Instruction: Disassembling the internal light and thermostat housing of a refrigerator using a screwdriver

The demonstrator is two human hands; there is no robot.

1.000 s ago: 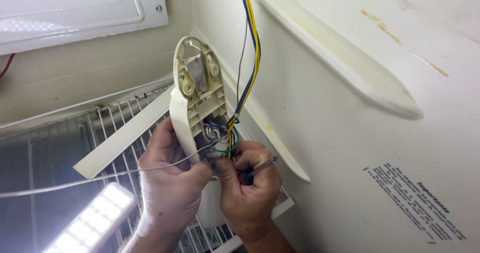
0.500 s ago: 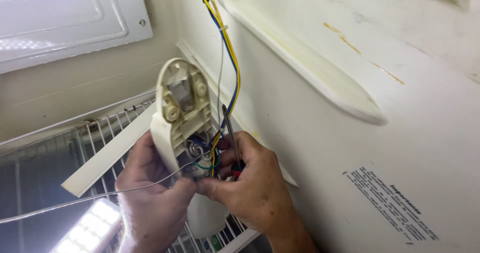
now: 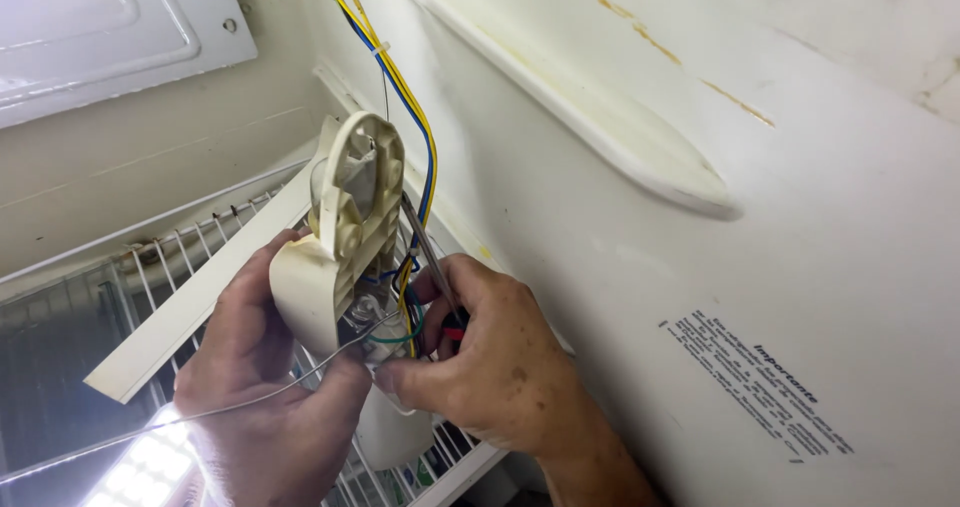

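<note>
- The left hand (image 3: 265,387) grips the cream plastic housing (image 3: 340,237) from below and behind; its fingers (image 3: 335,382) are curled closed around the lower body of the part, thumb side toward the camera.
- The housing is held clear of the cabinet liner wall (image 3: 700,297), tilted with its open back facing up, above the white wire shelf (image 3: 160,267) and just in front of the cream trim strip (image 3: 190,317).
- The right hand (image 3: 500,367) is closed on a slim tool (image 3: 425,247) — metal shaft up, red-and-black grip mostly hidden in the palm; the tip type cannot be told.
- The right fingertips (image 3: 395,377) pinch at the wire cluster (image 3: 400,312) where green, blue and yellow leads enter the housing; which lead is held cannot be told.
- A blue and yellow wire bundle (image 3: 395,77) runs from the top of the compartment down into the housing, and a thin grey capillary wire (image 3: 200,412) trails off to the lower left.
- Recommended practice, judged from this position: keep the left-hand support firm so the leads carry no weight.
- Work one lead at a time — pull on the terminal, not on the insulation.
- Avoid kinking the thin grey wire; route it away from the tool shaft.
- Keep the tool shaft off bare contacts inside the housing.
</note>
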